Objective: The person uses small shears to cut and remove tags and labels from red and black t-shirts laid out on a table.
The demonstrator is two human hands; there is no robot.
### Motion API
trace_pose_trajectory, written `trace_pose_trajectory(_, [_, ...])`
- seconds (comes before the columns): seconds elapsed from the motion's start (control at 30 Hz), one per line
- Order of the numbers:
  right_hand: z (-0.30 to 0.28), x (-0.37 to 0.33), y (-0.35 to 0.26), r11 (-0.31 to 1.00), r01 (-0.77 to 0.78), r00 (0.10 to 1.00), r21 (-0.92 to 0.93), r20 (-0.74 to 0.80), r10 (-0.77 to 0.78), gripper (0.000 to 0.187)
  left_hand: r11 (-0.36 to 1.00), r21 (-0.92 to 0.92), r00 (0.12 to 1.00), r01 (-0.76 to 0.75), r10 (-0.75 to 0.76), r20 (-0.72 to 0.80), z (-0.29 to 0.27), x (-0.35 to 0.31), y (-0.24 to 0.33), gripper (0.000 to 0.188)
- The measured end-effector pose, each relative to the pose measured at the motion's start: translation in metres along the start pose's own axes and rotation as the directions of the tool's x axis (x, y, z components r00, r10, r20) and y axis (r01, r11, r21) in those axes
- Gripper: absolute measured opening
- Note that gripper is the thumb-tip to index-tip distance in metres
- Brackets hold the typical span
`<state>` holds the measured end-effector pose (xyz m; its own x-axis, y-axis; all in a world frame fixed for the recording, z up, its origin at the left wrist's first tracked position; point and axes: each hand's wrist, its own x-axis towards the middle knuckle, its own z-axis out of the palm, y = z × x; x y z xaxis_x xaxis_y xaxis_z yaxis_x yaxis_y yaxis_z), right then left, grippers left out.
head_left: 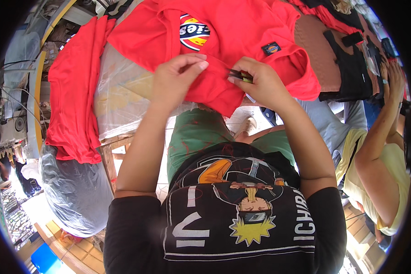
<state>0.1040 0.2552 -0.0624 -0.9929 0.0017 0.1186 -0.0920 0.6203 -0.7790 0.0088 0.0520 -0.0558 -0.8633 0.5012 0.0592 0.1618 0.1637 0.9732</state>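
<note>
The red garment (242, 27) lies spread on the counter (118, 106) at 12 o'clock, its lowest corner drooping past the near edge, with clear plastic sheeting (121, 68) showing beside it at 10 o'clock. It looks like sweatshirt cloth: light, soft and floppy, so I would expect it to fold and slump wherever it lacks support. The cloth should be hard to break by handling, though a blade could nick it. The plastic beneath may let it slide, so a firm pinch near the spot being worked, with the bulk left resting, seems the better hold. The layered rim around the opening at 1 o'clock probably gives a thicker grip than the single cloth, while the round print (195, 33) and the black label (271, 49) are best left unpinched.

The left hand (180, 75), at 11 o'clock, has thumb and forefinger drawn nearly together above the cloth; whether they nip a thread or a fold, I cannot tell. The right hand (256, 82), at 1 o'clock, is curled around a small dark tool (245, 77), probably snips, its tip pointing toward 10 o'clock. The tool looks light and rigid, best gripped well behind its tip.
</note>
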Motion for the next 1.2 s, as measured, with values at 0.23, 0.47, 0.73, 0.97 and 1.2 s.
trace_pose_trajectory(0.23, [-0.006, 0.000, 0.002, 0.994, -0.022, 0.999, 0.111, -0.036, 0.026, 0.012, 0.939, -0.322, 0.622, -0.120, 0.324, 0.713, -0.079, -0.011, 0.063, 0.022])
trace_pose_trajectory(0.47, [0.003, 0.010, -0.020, 0.990, 0.039, 0.993, 0.137, -0.116, -0.023, 0.020, 0.995, -0.085, 0.993, -0.049, 0.058, 0.103, -0.026, -0.021, 0.039, 0.014])
trace_pose_trajectory(0.73, [0.017, 0.016, -0.015, 0.979, -0.039, 0.993, 0.202, -0.100, 0.060, 0.022, 0.738, 0.550, 0.920, -0.391, 0.298, 0.255, -0.005, -0.004, 0.027, 0.025])
trace_pose_trajectory(0.97, [0.014, 0.013, -0.023, 0.984, -0.016, 0.994, 0.175, -0.101, 0.035, 0.019, 0.693, 0.608, 0.916, -0.387, 0.215, 0.339, -0.013, 0.008, 0.036, 0.015])
trace_pose_trajectory(1.2, [0.011, 0.009, -0.025, 0.983, 0.022, 0.992, 0.180, -0.123, 0.000, 0.017, 0.794, 0.530, 0.937, -0.298, 0.138, 0.321, -0.010, 0.006, 0.043, 0.013])
